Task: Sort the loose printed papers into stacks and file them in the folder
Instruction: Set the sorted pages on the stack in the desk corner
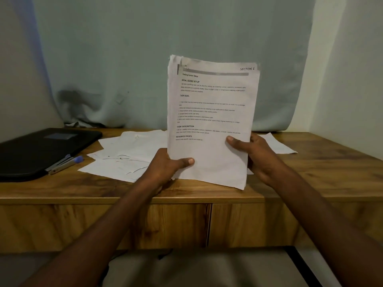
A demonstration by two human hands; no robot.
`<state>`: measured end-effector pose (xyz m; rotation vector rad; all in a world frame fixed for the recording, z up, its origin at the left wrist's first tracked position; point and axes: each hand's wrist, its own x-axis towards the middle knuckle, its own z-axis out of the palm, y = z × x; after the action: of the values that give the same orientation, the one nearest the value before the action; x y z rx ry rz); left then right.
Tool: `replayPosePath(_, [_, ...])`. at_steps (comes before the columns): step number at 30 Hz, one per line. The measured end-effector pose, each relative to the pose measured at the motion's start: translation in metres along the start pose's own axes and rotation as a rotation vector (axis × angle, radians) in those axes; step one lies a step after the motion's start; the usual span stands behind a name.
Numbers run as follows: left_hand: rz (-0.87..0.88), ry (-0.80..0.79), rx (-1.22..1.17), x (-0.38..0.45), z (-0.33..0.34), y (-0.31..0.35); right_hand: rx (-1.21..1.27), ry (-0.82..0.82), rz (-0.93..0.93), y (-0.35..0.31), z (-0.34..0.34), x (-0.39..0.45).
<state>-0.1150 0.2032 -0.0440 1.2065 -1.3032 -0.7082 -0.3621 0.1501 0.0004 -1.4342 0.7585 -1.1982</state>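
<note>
Black folder (37, 150) lies flat at the desk's (310, 179) left end, a pen (66, 163) against its near edge. Loose papers (128, 154) are scattered at centre. Left hand (165, 167) and right hand (255, 154) each grip a stack (211, 121) held upright above the desk, headed "SECTION 1".

A wooden desk (310, 172) with a warm grain fills the middle of the view, its front showing two drawer faces (180, 224) split by a narrow vertical seam. On its left part lies a pen (66, 163) with a blue cap, with what may be a second slim metal tool just beside it (the two blur together). Behind the desk hangs a pale blue-grey cloth (165, 38), creased and bunched where it meets the desktop, with plain cream wall (352, 69) to the right.
</note>
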Motion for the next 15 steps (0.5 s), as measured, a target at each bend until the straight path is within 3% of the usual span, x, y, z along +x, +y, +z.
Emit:
replayPosePath(2, [-0.014,-0.036,0.03,0.002,-0.002,0.004,0.058,0.001,0.031,0.001,0.005,0.006])
replayPosePath(9, [0.117,0.003,-0.105,0.033,-0.027,0.061,-0.121,0.104,-0.172,-0.007,0.017,0.017])
replayPosePath(15, [0.194,0.071,-0.09,0.028,-0.014,0.049,-0.175,0.094,-0.198,0.011,0.021,0.002])
